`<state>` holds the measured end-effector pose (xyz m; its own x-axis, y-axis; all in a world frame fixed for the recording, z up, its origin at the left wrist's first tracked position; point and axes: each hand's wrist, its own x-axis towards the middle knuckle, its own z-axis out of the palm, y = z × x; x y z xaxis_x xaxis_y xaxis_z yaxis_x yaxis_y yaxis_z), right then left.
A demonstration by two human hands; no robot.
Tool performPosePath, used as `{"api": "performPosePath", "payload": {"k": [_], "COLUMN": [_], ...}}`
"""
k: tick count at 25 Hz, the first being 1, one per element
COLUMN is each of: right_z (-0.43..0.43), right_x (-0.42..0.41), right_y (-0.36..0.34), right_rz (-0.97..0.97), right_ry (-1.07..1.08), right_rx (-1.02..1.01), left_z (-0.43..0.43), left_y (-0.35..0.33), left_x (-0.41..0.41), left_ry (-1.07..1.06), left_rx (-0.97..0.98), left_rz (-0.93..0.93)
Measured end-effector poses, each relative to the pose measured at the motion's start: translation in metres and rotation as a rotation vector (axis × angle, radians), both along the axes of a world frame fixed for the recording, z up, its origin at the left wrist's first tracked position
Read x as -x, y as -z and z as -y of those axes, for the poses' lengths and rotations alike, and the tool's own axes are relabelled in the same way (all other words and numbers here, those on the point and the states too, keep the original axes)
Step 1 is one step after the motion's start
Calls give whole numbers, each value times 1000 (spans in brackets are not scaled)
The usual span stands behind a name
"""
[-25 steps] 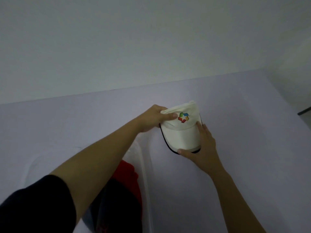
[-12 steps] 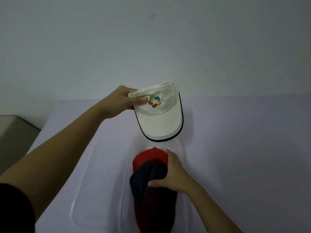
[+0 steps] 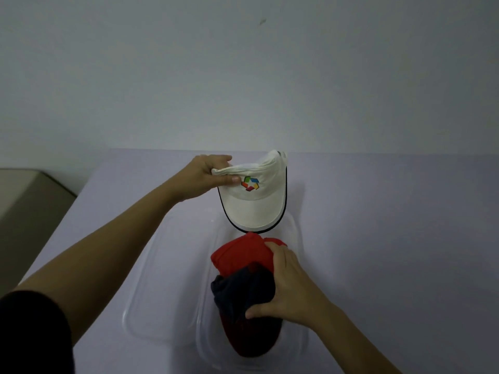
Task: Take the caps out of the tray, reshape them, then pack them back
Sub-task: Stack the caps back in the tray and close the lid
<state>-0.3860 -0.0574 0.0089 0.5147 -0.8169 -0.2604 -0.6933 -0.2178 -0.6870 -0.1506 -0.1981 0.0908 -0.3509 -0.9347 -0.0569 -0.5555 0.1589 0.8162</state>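
The left hand (image 3: 209,174) pinched the crumpled crown of the white cap (image 3: 253,209), thumb pressed on the front beside the coloured logo and fingers curled behind. The cap hung over the far end of the clear tray (image 3: 296,230), its dark-edged brim pointing back toward the person and ending just short of the red cap (image 3: 239,255). The right hand (image 3: 290,288) gripped the caps in the tray, fingers curled onto the red cap and thumb clamped on the dark cap (image 3: 240,292), which lay partly over the red one. Touching the tray's left side lay another clear piece (image 3: 151,292); tray or lid, I could not tell. To the right of the tray the lilac table (image 3: 391,238) ran open to the frame's edge; its left edge slanted close by the left forearm, with a beige box (image 3: 27,195) beyond it. A plain grey wall (image 3: 243,76) rose behind the table's far edge
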Motion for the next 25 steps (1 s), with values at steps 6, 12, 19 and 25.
{"api": "performPosePath", "payload": {"k": [6, 12, 19, 25], "right_z": [-4, -4, -19, -20], "right_x": [1, 1, 3, 3], "right_y": [-6, 0, 1, 2], "right_rz": [51, 53, 43, 35], "right_ry": [25, 95, 88, 61], "right_rx": [55, 66, 119, 122], "left_z": [-16, -12, -34, -20], "left_y": [42, 33, 12, 20], "left_x": [26, 25, 36, 35], "left_ry": [285, 296, 469, 397], "left_rx": [-116, -228, 29, -141], "left_rz": [187, 186, 292, 272]}}
